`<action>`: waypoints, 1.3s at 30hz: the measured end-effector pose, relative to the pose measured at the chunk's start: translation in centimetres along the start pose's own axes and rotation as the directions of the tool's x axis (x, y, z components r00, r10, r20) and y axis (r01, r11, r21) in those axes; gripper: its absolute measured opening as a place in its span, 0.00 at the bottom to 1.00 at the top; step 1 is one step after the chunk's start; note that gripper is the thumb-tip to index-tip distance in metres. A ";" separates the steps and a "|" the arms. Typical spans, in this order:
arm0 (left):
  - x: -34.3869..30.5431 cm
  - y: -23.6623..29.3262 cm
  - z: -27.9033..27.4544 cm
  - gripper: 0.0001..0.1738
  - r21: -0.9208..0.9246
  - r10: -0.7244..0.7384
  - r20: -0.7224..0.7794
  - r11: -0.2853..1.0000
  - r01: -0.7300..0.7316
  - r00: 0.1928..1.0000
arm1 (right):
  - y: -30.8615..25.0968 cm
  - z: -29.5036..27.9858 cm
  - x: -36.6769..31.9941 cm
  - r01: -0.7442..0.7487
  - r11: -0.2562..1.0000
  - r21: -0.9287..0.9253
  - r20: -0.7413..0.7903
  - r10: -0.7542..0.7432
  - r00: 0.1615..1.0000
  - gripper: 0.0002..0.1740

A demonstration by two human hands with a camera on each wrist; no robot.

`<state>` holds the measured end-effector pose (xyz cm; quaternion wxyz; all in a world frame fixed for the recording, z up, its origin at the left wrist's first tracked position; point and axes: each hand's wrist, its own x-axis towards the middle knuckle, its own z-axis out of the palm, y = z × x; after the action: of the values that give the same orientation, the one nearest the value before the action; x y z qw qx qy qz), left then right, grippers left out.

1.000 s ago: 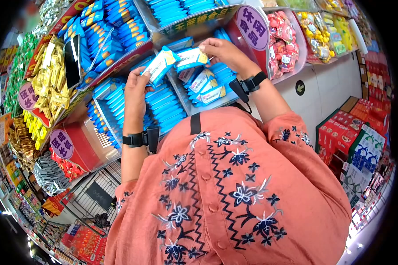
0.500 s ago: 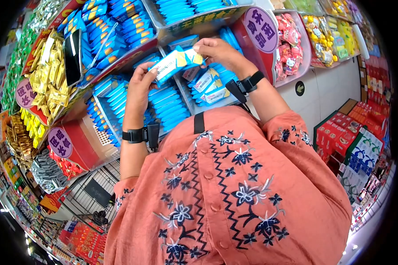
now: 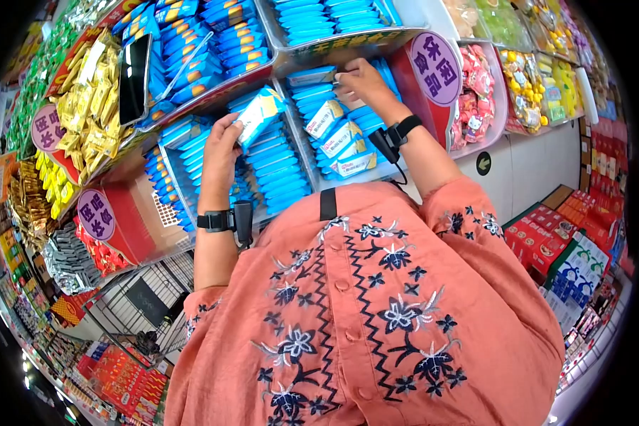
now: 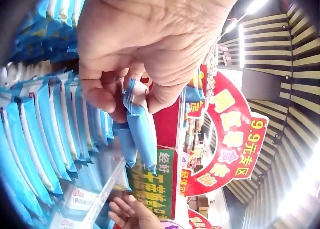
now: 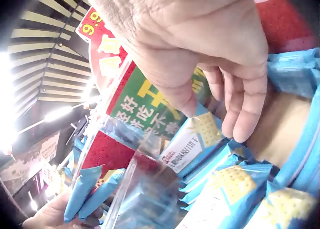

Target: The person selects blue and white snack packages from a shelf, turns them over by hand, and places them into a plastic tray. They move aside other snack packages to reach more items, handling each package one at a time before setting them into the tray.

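My left hand (image 3: 222,145) pinches blue-and-white snack packets (image 3: 260,113) by one end, above the left bin of blue packets (image 3: 275,170). Close up in the left wrist view, thumb and fingers of the left hand (image 4: 150,44) hold two blue packets (image 4: 142,131) side by side. My right hand (image 3: 368,89) is over the right bin. In the right wrist view, the thumb and fingertips of the right hand (image 5: 200,54) touch a white-and-blue packet (image 5: 192,139) with a cracker picture, lying on other packets; whether they grip it is unclear.
A clear divider (image 3: 296,135) separates the two bins. A phone (image 3: 134,79) stands left of them, beside gold-wrapped packets (image 3: 96,99). Pink packets (image 3: 477,89) fill a bin at the right. A wire cart (image 3: 131,298) stands at lower left.
The hands have moved apart. My right hand has let go of the packet it held near the left hand's and gone down to the right bin; the left hand still holds packets.
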<state>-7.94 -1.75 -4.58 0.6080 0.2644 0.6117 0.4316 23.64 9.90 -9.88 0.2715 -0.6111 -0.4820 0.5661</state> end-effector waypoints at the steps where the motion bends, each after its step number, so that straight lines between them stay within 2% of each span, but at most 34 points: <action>1: 0.0 -0.2 -0.5 0.25 -0.008 0.015 -0.017 1.000 -0.015 1.000 | 0.7 0.0 0.5 0.030 0.999 0.030 -0.014 -0.030 0.999 0.26; 2: -0.2 -0.4 -0.9 0.25 -0.020 0.012 -0.033 1.000 -0.013 0.999 | 1.3 0.1 1.2 0.017 0.997 0.077 0.036 -0.020 0.999 0.25; 5: -0.2 -0.8 -1.9 0.27 -0.051 0.018 -0.074 0.998 -0.022 0.997 | 1.5 0.9 2.0 -0.013 1.000 0.022 0.113 0.010 0.994 0.24; 10: 0.5 -1.3 -2.0 0.31 0.186 0.058 -0.090 0.982 -0.040 0.994 | 1.7 1.8 2.0 0.038 0.994 -0.101 0.080 -0.030 0.996 0.24; 14: 1.8 -2.1 -1.0 0.33 0.248 0.178 -0.145 0.959 -0.138 0.973 | 0.4 0.3 0.8 0.091 0.992 -0.088 0.114 -0.081 0.990 0.17; 16: 2.3 -2.4 -0.8 0.33 0.317 0.188 -0.153 0.939 -0.132 0.970 | -0.4 -1.3 -0.1 0.124 0.982 -0.143 0.112 -0.109 0.988 0.13; 17: 2.6 -2.6 -0.7 0.33 0.353 0.194 -0.155 0.927 -0.129 0.969 | -0.8 -1.9 -0.6 0.101 0.990 -0.096 0.129 -0.088 0.988 0.11; 18: 3.3 -3.3 -1.0 0.33 0.508 0.302 -0.163 0.842 -0.183 0.939 | -1.1 -2.5 -1.2 0.075 0.996 -0.048 0.146 -0.067 0.987 0.10; 20: 4.5 -5.1 -2.0 0.33 0.771 0.505 -0.120 0.590 -0.241 0.855 | -3.0 -2.9 -2.8 -0.007 1.000 0.004 0.143 0.007 0.990 0.09; 23: 1.6 -2.5 -0.9 0.32 0.808 0.535 -0.120 0.542 -0.231 0.837 | -4.9 -2.9 -4.5 0.013 0.993 0.116 0.223 -0.038 0.974 0.09; 26: 0.7 -1.5 -1.7 0.31 0.773 0.638 -0.033 0.504 -0.386 0.769 | -6.3 -1.0 -5.3 0.022 0.989 0.145 0.378 -0.076 0.923 0.10; 29: -2.6 1.9 0.7 0.26 0.373 0.358 -0.059 0.874 -0.312 0.932 | -6.9 2.8 -5.6 -0.015 0.990 0.141 0.530 -0.062 0.846 0.09; 32: -2.0 1.0 -0.7 0.24 0.390 0.180 0.117 0.896 -0.212 0.977 | -6.4 6.5 -4.8 0.024 0.997 0.074 0.601 -0.064 0.797 0.10; 35: -1.8 -0.5 -1.5 0.23 0.460 0.098 0.121 0.876 -0.143 0.988 | -6.3 6.8 -4.9 0.034 0.992 0.118 0.558 -0.094 0.824 0.12; 36: -1.8 -1.4 -1.8 0.22 0.435 0.121 0.108 0.887 -0.156 0.987 | -5.7 6.1 -4.6 0.053 0.990 0.129 0.538 -0.115 0.835 0.15; 37: -2.0 -1.6 -2.0 0.22 0.447 0.119 0.081 0.883 -0.143 0.990 | -4.6 5.2 -3.9 0.057 0.986 0.159 0.478 -0.127 0.869 0.15; 39: -2.3 -2.0 -2.3 0.22 0.471 0.118 0.024 0.875 -0.116 0.993 | -2.6 2.2 -2.7 0.090 0.995 -0.041 0.311 -0.073 0.948 0.16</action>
<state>-9.45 -5.11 -5.35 0.4967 0.4395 0.6828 0.3065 21.07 8.06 -6.87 0.1990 -0.5017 -0.5589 0.6295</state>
